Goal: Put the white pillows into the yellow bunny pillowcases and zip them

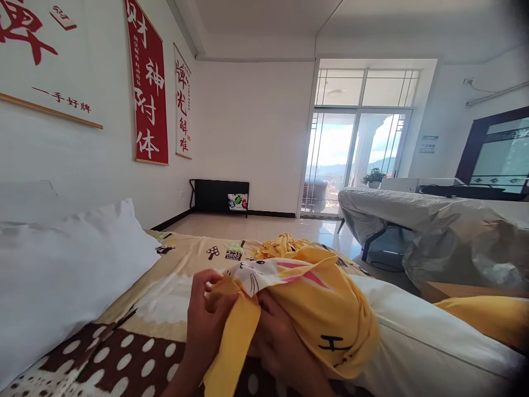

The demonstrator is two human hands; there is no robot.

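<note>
Gripping soft yellow cat-print cloth cover (326, 309) with curled fingers of left hand (206, 317) and right hand (281, 342); only partway over big white pillow (421, 344)

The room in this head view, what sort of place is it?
Most likely a bedroom in a home: a patterned bedsheet, a white pillow and hanging red calligraphy scrolls.

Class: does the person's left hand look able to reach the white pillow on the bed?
Probably yes: the white pillow lies close beside the left hand, with only patterned sheet between them, though that hand is pinching the yellow cover.
</note>
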